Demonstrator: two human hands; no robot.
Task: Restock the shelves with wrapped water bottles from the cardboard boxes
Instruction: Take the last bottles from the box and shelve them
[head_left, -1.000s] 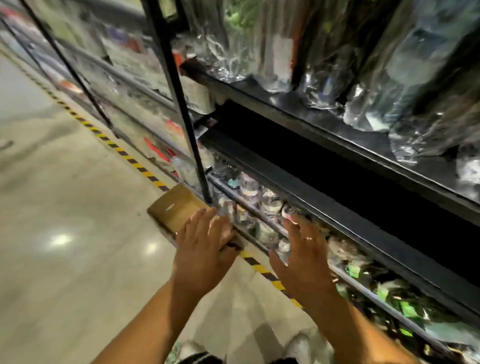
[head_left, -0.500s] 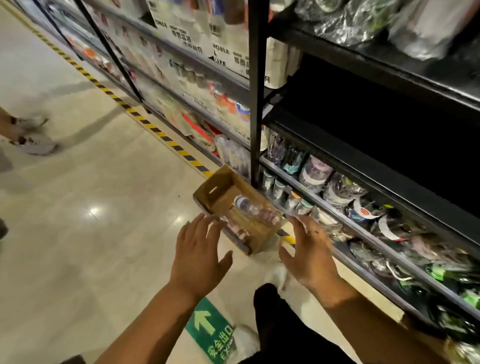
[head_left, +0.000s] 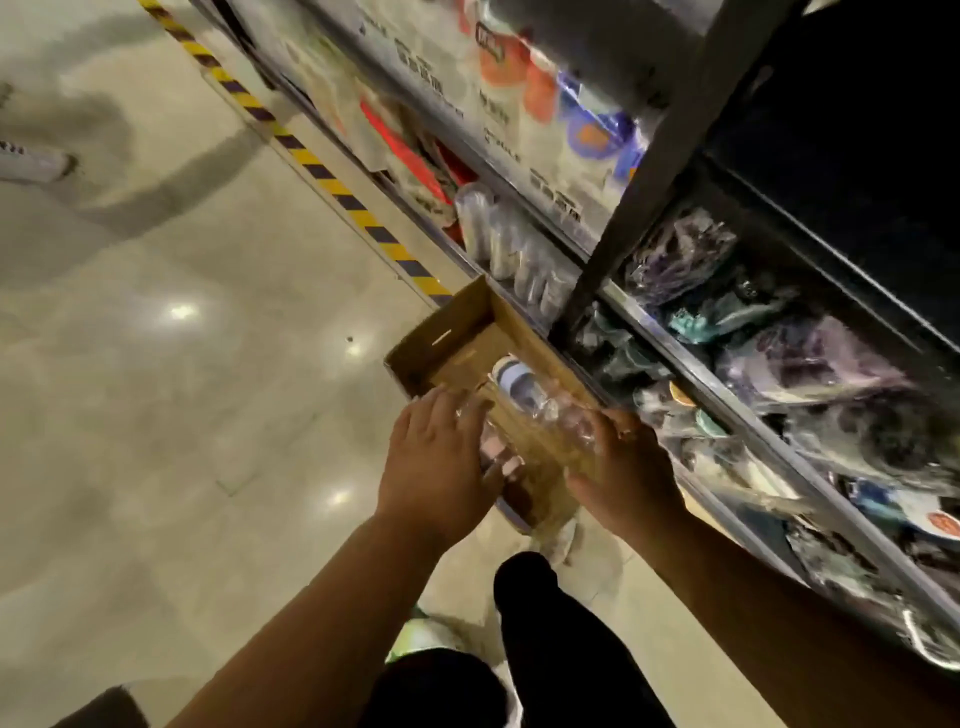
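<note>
Loads of room on the aisle side: the floor (head_left: 182, 415) left of the cardboard box (head_left: 457, 332) is bare tile, so you can come in from there or straight down, since the box top is open. The right side is the tight one. The box sits just beside the bottom shelf (head_left: 727, 410), and the black upright post (head_left: 649, 171) rises near its far corner. That shelf is crammed with bagged stock (head_left: 810, 374) right up to the front rail. Inside the box, the far half shows bare cardboard. The near half is taken up by wrapped water bottles (head_left: 524, 387), with the left grip (head_left: 439, 462) and right grip (head_left: 623, 467) over them. A dark trouser leg (head_left: 545, 623) blocks the box's near end.
</note>
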